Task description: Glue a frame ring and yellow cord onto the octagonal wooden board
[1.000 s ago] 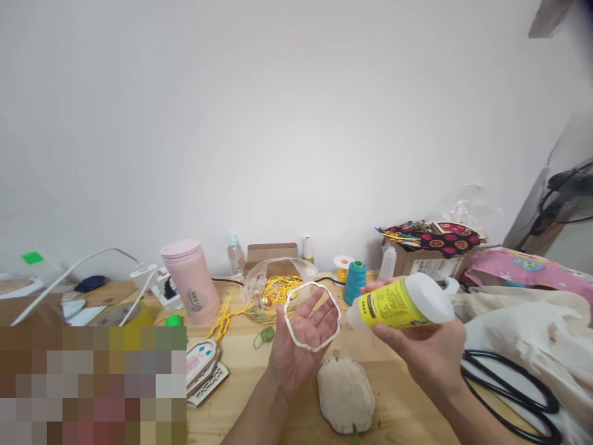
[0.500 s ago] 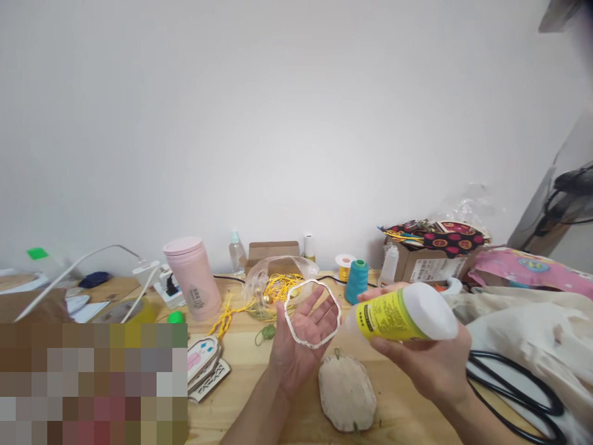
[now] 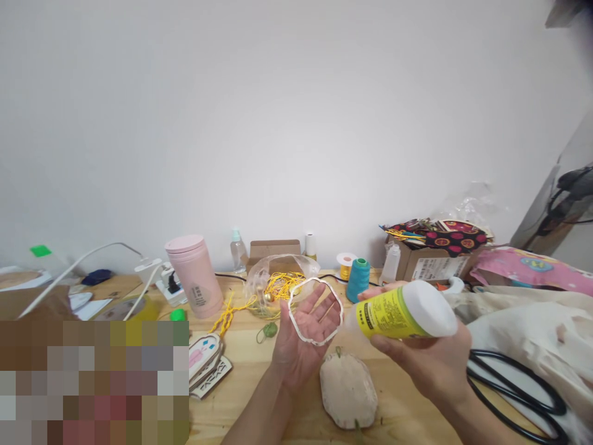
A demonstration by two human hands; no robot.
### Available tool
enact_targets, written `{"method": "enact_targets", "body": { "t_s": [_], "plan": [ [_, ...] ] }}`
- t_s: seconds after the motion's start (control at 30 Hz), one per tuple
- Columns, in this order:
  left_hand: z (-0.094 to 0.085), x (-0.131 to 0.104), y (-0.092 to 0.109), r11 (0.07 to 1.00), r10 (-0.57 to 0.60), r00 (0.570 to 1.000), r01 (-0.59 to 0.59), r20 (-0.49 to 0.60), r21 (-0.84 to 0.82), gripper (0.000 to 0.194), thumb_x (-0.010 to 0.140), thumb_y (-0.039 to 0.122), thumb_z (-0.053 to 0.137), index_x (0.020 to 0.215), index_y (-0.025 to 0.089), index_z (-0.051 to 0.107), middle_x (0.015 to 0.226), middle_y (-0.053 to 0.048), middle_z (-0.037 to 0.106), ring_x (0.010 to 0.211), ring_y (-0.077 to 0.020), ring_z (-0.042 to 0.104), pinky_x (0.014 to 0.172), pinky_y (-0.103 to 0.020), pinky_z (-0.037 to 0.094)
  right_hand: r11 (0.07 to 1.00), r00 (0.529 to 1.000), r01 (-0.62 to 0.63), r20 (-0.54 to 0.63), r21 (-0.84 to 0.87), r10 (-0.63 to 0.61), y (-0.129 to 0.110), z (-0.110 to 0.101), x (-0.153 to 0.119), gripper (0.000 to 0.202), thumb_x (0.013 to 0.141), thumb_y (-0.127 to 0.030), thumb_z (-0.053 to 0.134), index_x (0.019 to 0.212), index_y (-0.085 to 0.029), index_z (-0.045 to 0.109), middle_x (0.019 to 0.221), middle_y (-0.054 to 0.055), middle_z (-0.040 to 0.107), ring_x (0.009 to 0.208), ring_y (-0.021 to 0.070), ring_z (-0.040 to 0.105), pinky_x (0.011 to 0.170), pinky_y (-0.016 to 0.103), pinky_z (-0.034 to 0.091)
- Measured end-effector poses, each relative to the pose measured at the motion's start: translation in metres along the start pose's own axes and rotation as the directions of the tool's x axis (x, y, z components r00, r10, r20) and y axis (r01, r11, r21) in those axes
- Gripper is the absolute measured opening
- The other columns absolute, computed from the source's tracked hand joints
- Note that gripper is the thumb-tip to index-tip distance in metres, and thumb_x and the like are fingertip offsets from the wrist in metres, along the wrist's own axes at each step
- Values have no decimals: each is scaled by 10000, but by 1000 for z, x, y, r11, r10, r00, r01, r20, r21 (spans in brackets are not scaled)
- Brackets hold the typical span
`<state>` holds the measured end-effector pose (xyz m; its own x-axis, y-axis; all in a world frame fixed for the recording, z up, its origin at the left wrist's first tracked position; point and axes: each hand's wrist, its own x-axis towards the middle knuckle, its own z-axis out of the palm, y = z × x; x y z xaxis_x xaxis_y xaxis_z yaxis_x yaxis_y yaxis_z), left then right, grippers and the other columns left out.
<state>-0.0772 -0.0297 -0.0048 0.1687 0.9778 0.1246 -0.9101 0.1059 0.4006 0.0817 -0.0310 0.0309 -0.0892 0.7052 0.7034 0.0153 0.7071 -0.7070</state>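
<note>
A thin white scalloped ring point(image 3: 291, 312) is held up by my left hand point(image 3: 308, 327), its palm turned up and its fingers behind the ring. My right hand point(image 3: 428, 364) is wrapped round a white glue bottle with a yellow label point(image 3: 389, 312), tilted so that its nozzle end points at the ring's right edge. Whether the nozzle touches the ring I cannot tell. Below the hands, a pale scalloped disc point(image 3: 348, 390) lies flat on the wooden table point(image 3: 222, 426), with green cord at its top and bottom.
Behind stand a pink tumbler point(image 3: 194, 278), a teal thread cone point(image 3: 358, 281), and a plastic bag point(image 3: 259, 278) with yellow cord. A cardboard box point(image 3: 430, 267) and black cable point(image 3: 514, 377) are at the right. Decorated wooden pieces point(image 3: 204, 358) lie left of my left arm.
The view has shifted slightly, so things on the table appear a little displaced. Both hands keep nearly the same pose, with the ring and bottle still held.
</note>
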Motion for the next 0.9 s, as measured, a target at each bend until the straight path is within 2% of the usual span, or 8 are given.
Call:
{"method": "enact_targets", "body": {
  "t_s": [0.17, 0.33, 0.47, 0.6, 0.73, 0.9],
  "plan": [
    [0, 0, -1, 1000, -10, 1000, 10, -8, -1, 638, 668, 569, 433, 1094, 96, 470, 1021, -140, 545, 980, -230, 496, 890, -339, 329, 999, 997, 31, 78, -15, -30, -3, 1, -1, 392, 559, -188, 685, 918, -213, 529, 865, 59, 609, 820, 242, 561, 743, 380, 466],
    [-2, 1, -1, 1000, -7, 1000, 7, 16, 10, 633, 660, 558, 457, 1096, 100, 467, 1036, -138, 541, 981, -226, 497, 891, -335, 326, 1000, 1000, 6, 0, -15, -6, -3, 2, -1, 418, 542, -200, 696, 920, -199, 516, 853, 55, 611, 806, 239, 567, 728, 373, 473],
    [-3, 0, -2, 1000, -20, 1000, 20, -3, 10, 648, 657, 559, 462, 1123, 108, 442, 1033, -130, 547, 995, -227, 488, 901, -347, 316, 1000, 998, 20, 62, 13, -21, -4, 4, -3, 380, 551, -210, 691, 900, -209, 541, 855, 53, 611, 810, 241, 569, 733, 369, 474],
    [-2, 0, -1, 1000, -1, 1000, 1, 1, -8, 638, 667, 550, 456, 1122, 103, 444, 1041, -138, 540, 978, -220, 499, 876, -327, 347, 999, 1000, 14, 15, -31, -14, -3, -1, 0, 394, 547, -179, 693, 909, -217, 544, 852, 52, 622, 803, 241, 573, 723, 374, 479],
    [-1, 1, 0, 999, 7, 999, -5, 40, -53, 619, 682, 535, 451, 1110, 89, 452, 1028, -142, 546, 974, -213, 503, 860, -308, 366, 999, 999, 39, 33, -28, -38, -3, -6, 5, 368, 564, -142, 678, 901, -218, 554, 873, 45, 624, 818, 232, 572, 744, 370, 472],
    [-2, 0, 0, 999, 10, 999, -8, 33, -53, 616, 682, 534, 451, 1112, 92, 451, 1026, -143, 549, 988, -215, 497, 866, -314, 364, 999, 999, 35, 24, -23, -34, -4, -4, 4, 367, 572, -150, 675, 909, -221, 549, 884, 49, 617, 834, 233, 564, 759, 366, 465]
  ]
}}
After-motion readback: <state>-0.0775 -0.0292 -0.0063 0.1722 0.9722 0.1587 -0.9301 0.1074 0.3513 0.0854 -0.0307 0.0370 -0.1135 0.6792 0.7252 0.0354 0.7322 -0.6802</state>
